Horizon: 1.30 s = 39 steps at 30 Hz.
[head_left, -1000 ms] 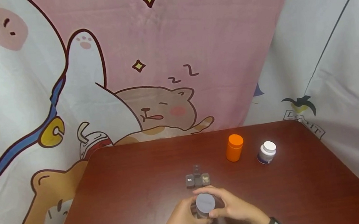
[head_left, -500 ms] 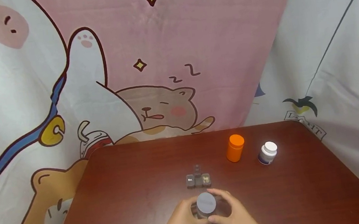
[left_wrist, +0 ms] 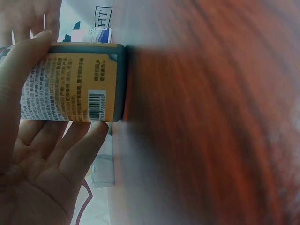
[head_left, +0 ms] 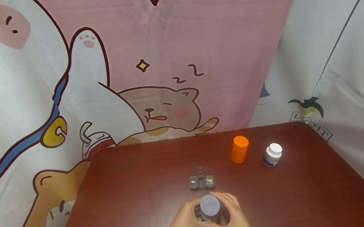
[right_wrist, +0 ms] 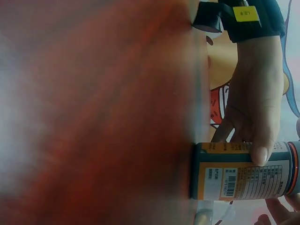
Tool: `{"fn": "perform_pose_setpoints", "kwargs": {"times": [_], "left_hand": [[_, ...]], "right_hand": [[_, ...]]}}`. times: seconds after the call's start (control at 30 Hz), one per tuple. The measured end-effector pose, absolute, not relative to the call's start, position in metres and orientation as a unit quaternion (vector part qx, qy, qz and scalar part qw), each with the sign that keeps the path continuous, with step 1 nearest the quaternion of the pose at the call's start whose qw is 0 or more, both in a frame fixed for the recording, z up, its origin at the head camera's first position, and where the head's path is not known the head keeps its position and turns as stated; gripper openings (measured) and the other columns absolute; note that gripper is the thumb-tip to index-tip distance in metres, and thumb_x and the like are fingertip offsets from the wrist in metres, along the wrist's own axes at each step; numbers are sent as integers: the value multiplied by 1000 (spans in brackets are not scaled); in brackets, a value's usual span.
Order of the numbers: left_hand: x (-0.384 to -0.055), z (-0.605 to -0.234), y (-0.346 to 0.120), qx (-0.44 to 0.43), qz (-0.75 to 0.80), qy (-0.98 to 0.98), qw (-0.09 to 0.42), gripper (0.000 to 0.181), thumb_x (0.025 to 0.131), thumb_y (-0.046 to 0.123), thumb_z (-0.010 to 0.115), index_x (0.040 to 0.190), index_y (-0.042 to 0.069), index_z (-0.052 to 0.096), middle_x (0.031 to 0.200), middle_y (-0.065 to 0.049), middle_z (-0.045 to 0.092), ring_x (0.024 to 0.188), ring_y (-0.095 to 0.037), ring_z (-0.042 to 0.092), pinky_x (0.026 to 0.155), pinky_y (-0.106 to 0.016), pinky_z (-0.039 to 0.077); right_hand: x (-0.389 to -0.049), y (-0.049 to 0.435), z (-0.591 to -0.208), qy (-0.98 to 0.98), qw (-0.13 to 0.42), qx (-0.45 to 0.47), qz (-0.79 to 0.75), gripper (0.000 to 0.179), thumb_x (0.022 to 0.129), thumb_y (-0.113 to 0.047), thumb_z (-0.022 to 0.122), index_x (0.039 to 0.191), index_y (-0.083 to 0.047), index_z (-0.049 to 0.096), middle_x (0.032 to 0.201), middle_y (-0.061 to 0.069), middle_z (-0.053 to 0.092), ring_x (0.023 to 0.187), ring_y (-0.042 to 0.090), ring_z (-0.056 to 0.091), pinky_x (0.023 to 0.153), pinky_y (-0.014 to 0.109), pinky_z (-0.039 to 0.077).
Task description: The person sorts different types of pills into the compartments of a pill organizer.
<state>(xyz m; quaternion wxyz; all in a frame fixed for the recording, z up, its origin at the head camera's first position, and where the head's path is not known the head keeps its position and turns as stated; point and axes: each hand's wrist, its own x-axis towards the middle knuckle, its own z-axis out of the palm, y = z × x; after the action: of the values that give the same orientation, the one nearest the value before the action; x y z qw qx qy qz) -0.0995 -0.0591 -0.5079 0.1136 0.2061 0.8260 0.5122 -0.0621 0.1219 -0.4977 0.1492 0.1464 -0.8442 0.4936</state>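
Near the table's front edge, a dark green bottle (left_wrist: 70, 84) with a grey cap (head_left: 209, 205) and an orange printed label stands upright between my hands. My left hand (head_left: 184, 222) grips its body, thumb (right_wrist: 262, 150) on one side and fingers round the other. The right hand (head_left: 233, 222) curls about the cap, its fingertips at the far edge and its thumb close to my left thumb. Some of its fingers (right_wrist: 281, 211) show beside the cap in the right wrist view. Just beyond lies a small grey see-through pill organizer (head_left: 202, 182), its middle lid raised.
An orange bottle (head_left: 239, 150) stands at the back right of the brown table (head_left: 136, 182). Right of it is a white bottle (head_left: 272, 155) with a dark blue label. A cartoon-printed curtain (head_left: 228, 48) hangs behind the table.
My right hand has turned round the cap, its wrist swinging down and to the left. The left hand keeps its grip on the bottle, which has barely moved.
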Motion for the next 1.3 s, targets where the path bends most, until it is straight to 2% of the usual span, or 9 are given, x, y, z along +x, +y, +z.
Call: {"fn": "perform_pose_setpoints", "kwargs": {"times": [0.13,0.33,0.5,0.63,0.7,0.8,0.97,1.13,1.3], "left_hand": [[-101,-509,-59,203,515,825,115,61,65,28,84,121,17,62,117,5,64,105,-17,61,84,-27,50],[-101,-510,-58,207,519,822,113,58,66,31,83,119,21,63,116,8,64,105,-14,61,84,-25,49],[-101,-510,-58,213,512,826,104,58,67,33,83,119,17,63,114,3,65,100,-16,63,80,-24,50],[-101,-510,-58,208,513,826,107,60,68,37,82,120,15,62,114,2,65,98,-17,64,80,-25,51],[-101,-511,-58,207,514,825,109,60,68,37,82,120,14,62,114,2,65,98,-17,64,80,-25,51],[-101,-511,-59,210,514,824,109,58,68,36,82,118,15,63,114,3,65,101,-16,63,82,-26,50],[-100,-510,-59,212,509,826,113,63,66,42,80,122,20,61,116,9,63,105,-12,61,86,-27,48],[-100,-510,-58,205,512,827,113,62,65,38,82,121,20,62,113,11,64,103,-10,61,86,-26,48],[-100,-510,-57,210,522,820,108,61,65,34,84,119,18,63,112,9,65,101,-9,62,84,-23,48]], "right_hand": [[-72,118,-496,-833,119,157,517,71,61,-44,83,126,-29,56,127,-7,54,120,12,39,95,49,35],[-91,125,-497,-805,98,261,524,60,66,-30,84,120,-24,58,126,-1,55,119,19,40,95,38,31],[-109,138,-496,-772,17,353,527,55,73,-24,81,123,-19,58,132,7,51,122,20,40,96,40,31],[-115,143,-493,-749,-42,377,543,54,77,-22,78,125,-18,56,135,8,49,123,20,40,96,41,30],[-113,144,-492,-749,-52,374,544,55,78,-23,77,128,-18,54,135,7,48,122,19,41,96,42,30],[-104,142,-493,-775,-29,341,531,62,78,-29,77,133,-19,51,135,1,47,121,17,42,96,42,33],[-81,138,-496,-828,56,246,501,71,71,-40,79,133,-21,51,132,-4,44,120,13,42,95,42,38],[-62,134,-496,-842,119,160,501,69,66,-36,83,128,-21,57,128,-4,48,117,8,42,91,44,42],[-55,129,-493,-842,135,120,509,68,63,-31,86,125,-20,61,124,-6,51,113,5,45,89,37,46]]}}
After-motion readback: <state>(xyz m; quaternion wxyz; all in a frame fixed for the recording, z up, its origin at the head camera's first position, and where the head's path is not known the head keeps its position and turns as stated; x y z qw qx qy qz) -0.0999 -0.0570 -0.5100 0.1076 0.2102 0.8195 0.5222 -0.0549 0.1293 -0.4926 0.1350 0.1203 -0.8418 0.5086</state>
